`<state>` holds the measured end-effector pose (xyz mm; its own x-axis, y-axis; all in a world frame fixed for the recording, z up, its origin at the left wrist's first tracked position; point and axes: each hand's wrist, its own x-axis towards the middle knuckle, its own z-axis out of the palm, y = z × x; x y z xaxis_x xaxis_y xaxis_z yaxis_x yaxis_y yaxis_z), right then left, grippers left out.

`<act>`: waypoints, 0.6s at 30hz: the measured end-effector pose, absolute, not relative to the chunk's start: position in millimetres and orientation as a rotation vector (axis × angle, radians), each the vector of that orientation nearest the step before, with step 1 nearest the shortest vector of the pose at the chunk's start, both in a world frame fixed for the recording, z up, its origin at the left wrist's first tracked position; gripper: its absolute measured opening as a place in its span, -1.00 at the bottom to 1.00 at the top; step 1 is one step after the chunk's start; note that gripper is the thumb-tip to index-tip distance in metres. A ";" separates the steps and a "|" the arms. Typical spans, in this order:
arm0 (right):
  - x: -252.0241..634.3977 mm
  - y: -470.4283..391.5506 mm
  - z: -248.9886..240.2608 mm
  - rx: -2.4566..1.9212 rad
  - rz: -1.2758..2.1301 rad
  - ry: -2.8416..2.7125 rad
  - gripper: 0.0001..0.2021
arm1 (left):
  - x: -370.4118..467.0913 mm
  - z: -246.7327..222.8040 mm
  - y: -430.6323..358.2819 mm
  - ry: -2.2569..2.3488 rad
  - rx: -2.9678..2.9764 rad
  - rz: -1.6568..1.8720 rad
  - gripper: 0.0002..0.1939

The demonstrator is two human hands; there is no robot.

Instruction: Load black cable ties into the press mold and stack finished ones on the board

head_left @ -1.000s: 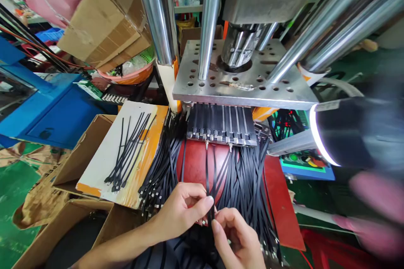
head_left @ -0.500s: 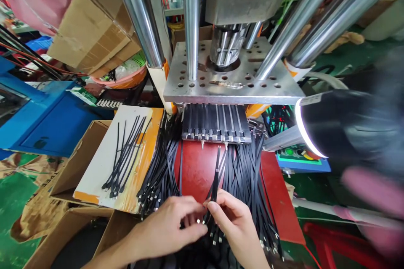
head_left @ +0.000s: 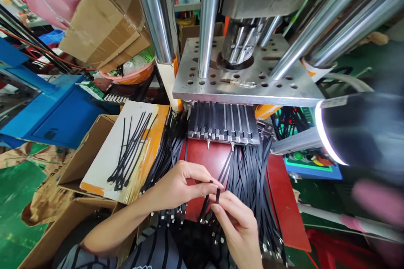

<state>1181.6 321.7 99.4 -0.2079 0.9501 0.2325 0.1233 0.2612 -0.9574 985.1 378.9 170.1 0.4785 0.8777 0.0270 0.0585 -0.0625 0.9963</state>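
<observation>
While the left hand [head_left: 184,185] pinches flat black cable [head_left: 217,196], its grip closed, the right hand [head_left: 237,217] does likewise above the red bench [head_left: 288,204].

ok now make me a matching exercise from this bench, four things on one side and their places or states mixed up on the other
Column one
1. right hand
2. white board
3. metal plate with holes
4. lamp ring

Column two
a. lit up white
b. above the black slotted block
c. fingertips closed on a black strip
d. left of the red surface, with loose black ties lying on it

Right pairs: 1-c, 2-d, 3-b, 4-a
</observation>
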 end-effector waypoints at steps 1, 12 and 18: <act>1181.1 324.1 101.6 -1.011 1.071 -1.569 -0.77 | 984.3 169.0 378.5 0.832 1.478 0.834 -0.79; 1164.1 326.0 117.1 -1.019 1.092 -1.453 -0.86 | 988.6 167.7 381.8 0.789 1.478 1.178 -0.88; 1154.6 328.0 109.2 -1.100 1.089 -1.523 -0.71 | 991.4 185.0 399.2 0.934 1.759 1.144 -0.83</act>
<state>1154.6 328.0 109.2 -0.1633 0.9698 0.1813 0.1421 0.2050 -0.9684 991.4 399.2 185.0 0.3117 0.8908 0.3306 0.1456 -0.3886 0.9098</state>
